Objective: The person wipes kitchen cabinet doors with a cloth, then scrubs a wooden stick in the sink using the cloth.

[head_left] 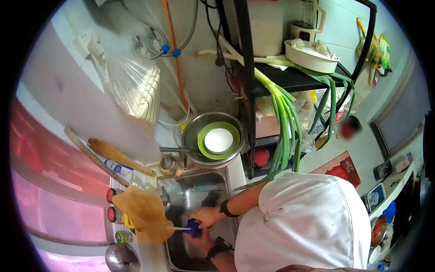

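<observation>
Over the metal sink (174, 254), my right hand (206, 216) and my left hand (202, 239) close around a small dark blue bundle (194, 228). The bundle looks soft and crumpled; its kind cannot be made out. A white streak (181, 228), which looks like running water, reaches it from the left. That streak starts at the edge of a brownish sheet-like thing (142, 215) covering the sink's left rim. Both wrists wear black bands. In the upper part of the sink lie a clear plastic bag (171, 187) and a thin teal item (202, 187).
A metal basin (190, 124) holding a green bowl (200, 148) and a white bowl (219, 140) stands beyond the sink. Green onions (282, 113) hang from the black shelf (290, 78). Red-lidded jars (111, 214) and a round metal pot or lid (121, 258) line the left side.
</observation>
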Tool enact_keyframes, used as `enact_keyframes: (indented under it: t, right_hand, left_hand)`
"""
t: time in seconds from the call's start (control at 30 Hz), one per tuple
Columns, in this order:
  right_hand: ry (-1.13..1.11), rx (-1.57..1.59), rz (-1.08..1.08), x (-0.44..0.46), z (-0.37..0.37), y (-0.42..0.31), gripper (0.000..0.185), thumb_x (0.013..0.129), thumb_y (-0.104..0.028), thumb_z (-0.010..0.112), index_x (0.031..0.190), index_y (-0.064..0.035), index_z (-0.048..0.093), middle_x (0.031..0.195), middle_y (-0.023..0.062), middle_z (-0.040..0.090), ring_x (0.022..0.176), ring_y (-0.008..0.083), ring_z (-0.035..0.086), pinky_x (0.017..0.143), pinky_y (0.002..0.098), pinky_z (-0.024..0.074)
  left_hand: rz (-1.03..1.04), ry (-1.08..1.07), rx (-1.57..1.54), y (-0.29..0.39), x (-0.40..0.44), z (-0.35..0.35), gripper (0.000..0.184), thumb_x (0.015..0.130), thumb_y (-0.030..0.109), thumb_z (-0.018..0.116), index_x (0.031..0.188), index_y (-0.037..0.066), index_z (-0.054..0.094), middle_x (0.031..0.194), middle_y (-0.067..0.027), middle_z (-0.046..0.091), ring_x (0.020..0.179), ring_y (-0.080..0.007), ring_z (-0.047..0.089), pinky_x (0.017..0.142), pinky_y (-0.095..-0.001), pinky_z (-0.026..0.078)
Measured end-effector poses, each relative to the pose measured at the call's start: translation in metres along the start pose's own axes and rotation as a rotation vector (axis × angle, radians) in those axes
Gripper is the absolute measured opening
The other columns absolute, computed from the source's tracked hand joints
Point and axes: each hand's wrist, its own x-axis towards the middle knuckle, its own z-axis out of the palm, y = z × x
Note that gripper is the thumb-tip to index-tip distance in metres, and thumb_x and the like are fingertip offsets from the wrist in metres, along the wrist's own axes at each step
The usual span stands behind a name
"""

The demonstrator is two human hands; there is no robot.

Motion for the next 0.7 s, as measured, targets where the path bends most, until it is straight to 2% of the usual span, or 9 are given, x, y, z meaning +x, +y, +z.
enact_keyframes:
  t: [0.1, 0.2, 0.3, 0.37, 0.5, 0.57, 0.6, 0.67, 0.7]
  right_hand:
    - [0.042, -0.022, -0.086, -0.013, -0.003, 0.031, 0.056, 0.072, -0.029, 0.072, 0.118, -0.0040, 0.054, 0.112, 0.0202, 0.059, 0.108, 0.0384, 0.055, 0.091, 0.0450, 0.0458]
    - [-0.083, -0.053, 0.070, -0.033, -0.002, 0.091, 0.049, 0.072, -0.028, 0.072, 0.113, -0.0036, 0.058, 0.111, 0.0193, 0.061, 0.107, 0.0387, 0.056, 0.088, 0.0451, 0.0477]
    - [0.127, -0.030, -0.012, -0.076, -0.034, 0.108, 0.037, 0.071, -0.024, 0.071, 0.099, -0.0020, 0.064, 0.092, 0.0181, 0.066, 0.091, 0.0357, 0.063, 0.078, 0.0427, 0.0501]
    - [-0.057, 0.101, 0.139, -0.100, -0.074, 0.090, 0.031, 0.075, -0.022, 0.072, 0.098, -0.0027, 0.064, 0.086, 0.0132, 0.067, 0.084, 0.0274, 0.065, 0.072, 0.0376, 0.0507]
    - [-0.172, 0.333, 0.156, -0.126, -0.132, 0.072, 0.024, 0.081, -0.021, 0.071, 0.096, -0.0033, 0.064, 0.083, 0.0067, 0.067, 0.078, 0.0168, 0.064, 0.068, 0.0315, 0.0499]
    - [0.057, 0.394, -0.034, -0.137, -0.166, 0.047, 0.019, 0.087, -0.021, 0.069, 0.095, -0.0043, 0.065, 0.081, 0.0016, 0.066, 0.074, 0.0103, 0.062, 0.065, 0.0269, 0.0491]
    - [0.066, 0.401, -0.035, -0.141, -0.184, 0.034, 0.019, 0.087, -0.021, 0.069, 0.095, -0.0043, 0.065, 0.081, 0.0016, 0.066, 0.074, 0.0103, 0.062, 0.065, 0.0269, 0.0491]
    - [-0.015, 0.518, 0.094, -0.149, -0.226, 0.007, 0.023, 0.090, -0.025, 0.066, 0.098, -0.0030, 0.065, 0.087, 0.0020, 0.067, 0.080, 0.0115, 0.062, 0.071, 0.0271, 0.0502]
    - [-0.102, 0.574, 0.122, -0.156, -0.248, -0.008, 0.022, 0.091, -0.024, 0.066, 0.098, -0.0036, 0.066, 0.088, 0.0026, 0.067, 0.079, 0.0106, 0.062, 0.069, 0.0258, 0.0500]
  left_hand:
    - [-0.504, 0.317, -0.951, 0.017, 0.018, -0.018, 0.054, 0.079, 0.026, 0.076, 0.123, 0.004, 0.052, 0.110, -0.0135, 0.060, 0.098, -0.0259, 0.060, 0.078, -0.0336, 0.056]
    - [-0.646, 0.327, -1.071, 0.033, 0.016, -0.022, 0.059, 0.075, 0.031, 0.079, 0.121, 0.005, 0.053, 0.109, -0.0113, 0.060, 0.096, -0.0241, 0.061, 0.075, -0.0321, 0.057]
    - [-0.627, 0.237, -1.024, 0.039, 0.009, -0.022, 0.061, 0.072, 0.034, 0.081, 0.119, 0.006, 0.054, 0.107, -0.0095, 0.061, 0.091, -0.0220, 0.060, 0.074, -0.0289, 0.055]
    - [-0.663, 0.199, -1.082, 0.037, 0.005, -0.025, 0.059, 0.072, 0.035, 0.081, 0.117, 0.007, 0.056, 0.107, -0.0086, 0.061, 0.089, -0.0215, 0.060, 0.073, -0.0281, 0.054]
    - [-0.497, 0.332, -0.802, 0.018, 0.008, -0.039, 0.049, 0.071, 0.034, 0.081, 0.108, 0.008, 0.060, 0.102, -0.0055, 0.063, 0.087, -0.0199, 0.060, 0.072, -0.0276, 0.052]
    - [-0.455, 0.399, -0.650, 0.008, 0.006, -0.042, 0.047, 0.072, 0.033, 0.081, 0.105, 0.008, 0.061, 0.100, -0.0045, 0.064, 0.086, -0.0201, 0.060, 0.072, -0.0272, 0.051]
    - [-0.026, 0.184, -0.011, -0.009, 0.011, -0.056, 0.043, 0.075, 0.028, 0.079, 0.105, 0.005, 0.060, 0.099, -0.0060, 0.064, 0.086, -0.0205, 0.060, 0.073, -0.0282, 0.051]
    - [0.404, -0.063, 0.628, -0.009, 0.007, -0.055, 0.038, 0.078, 0.023, 0.077, 0.104, 0.002, 0.060, 0.099, -0.0075, 0.065, 0.085, -0.0209, 0.060, 0.075, -0.0292, 0.051]
    - [0.337, 0.042, 0.517, 0.009, -0.005, -0.026, 0.034, 0.080, 0.017, 0.074, 0.105, -0.001, 0.059, 0.100, -0.0099, 0.065, 0.087, -0.0209, 0.060, 0.077, -0.0305, 0.050]
